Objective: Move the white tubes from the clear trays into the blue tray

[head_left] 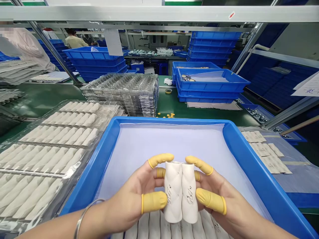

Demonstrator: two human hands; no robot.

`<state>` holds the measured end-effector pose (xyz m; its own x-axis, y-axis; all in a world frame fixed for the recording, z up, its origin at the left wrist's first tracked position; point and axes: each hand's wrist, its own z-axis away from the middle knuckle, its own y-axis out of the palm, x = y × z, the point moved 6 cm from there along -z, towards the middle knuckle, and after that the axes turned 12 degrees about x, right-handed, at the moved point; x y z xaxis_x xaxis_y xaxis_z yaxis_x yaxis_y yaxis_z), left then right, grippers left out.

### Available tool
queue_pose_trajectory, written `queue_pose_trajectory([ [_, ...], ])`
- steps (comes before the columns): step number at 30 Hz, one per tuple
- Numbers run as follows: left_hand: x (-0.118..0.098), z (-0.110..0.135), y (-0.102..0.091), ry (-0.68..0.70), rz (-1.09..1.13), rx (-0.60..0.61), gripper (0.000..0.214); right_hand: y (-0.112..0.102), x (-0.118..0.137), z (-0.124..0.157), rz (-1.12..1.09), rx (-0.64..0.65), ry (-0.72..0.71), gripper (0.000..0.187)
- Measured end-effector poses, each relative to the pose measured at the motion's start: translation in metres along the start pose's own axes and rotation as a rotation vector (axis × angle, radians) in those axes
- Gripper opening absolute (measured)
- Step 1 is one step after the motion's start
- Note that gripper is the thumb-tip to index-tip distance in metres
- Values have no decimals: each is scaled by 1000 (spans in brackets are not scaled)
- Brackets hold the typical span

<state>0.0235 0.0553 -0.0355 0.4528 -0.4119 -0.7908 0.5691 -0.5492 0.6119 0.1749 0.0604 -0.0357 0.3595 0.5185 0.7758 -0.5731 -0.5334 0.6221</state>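
Observation:
Two white, soft-looking rolls with dark script print stand upright side by side between my hands, over the blue tray. My left hand (139, 189) has yellow finger cots and grips the left white roll (173, 196) between thumb and fingers. On the other side, my right hand (216, 189), also in yellow finger cots, grips the right white roll (190, 197). The rolls touch along their length. Below them, a row of similar white rolls (154, 225) lies at the near end of the blue tray (229, 127), on a white sheet (171, 142).
Clear plastic trays (67, 144) of white rolls lie at left. Stacked clear trays (124, 93) stand behind. Blue bins (209, 86) are at back right. More printed rolls (264, 149) lie at right. A metal bar (159, 15) crosses above. A person (30, 49) is at far left.

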Motion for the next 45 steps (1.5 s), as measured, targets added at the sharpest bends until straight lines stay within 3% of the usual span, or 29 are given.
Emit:
queue_pose_trajectory([
  [13,-1,-2,4,-52,68,-64,57,-1,-5,3,-12,-45,52,49],
  [17,0,-3,5,-53,89,-21,57,2,-4,2,-23,-38,39,45],
  [26,3,-2,3,-80,117,-111,47,6,2,1,-15,-20,-2,36],
  [34,5,1,1,-6,-19,-74,58,5,-3,2,58,16,-21,54],
  [38,1,-1,6,-15,52,-26,51,5,-3,2,31,41,-20,50],
  [45,-2,-2,7,-27,116,-64,41,4,1,4,3,-14,-37,40],
])
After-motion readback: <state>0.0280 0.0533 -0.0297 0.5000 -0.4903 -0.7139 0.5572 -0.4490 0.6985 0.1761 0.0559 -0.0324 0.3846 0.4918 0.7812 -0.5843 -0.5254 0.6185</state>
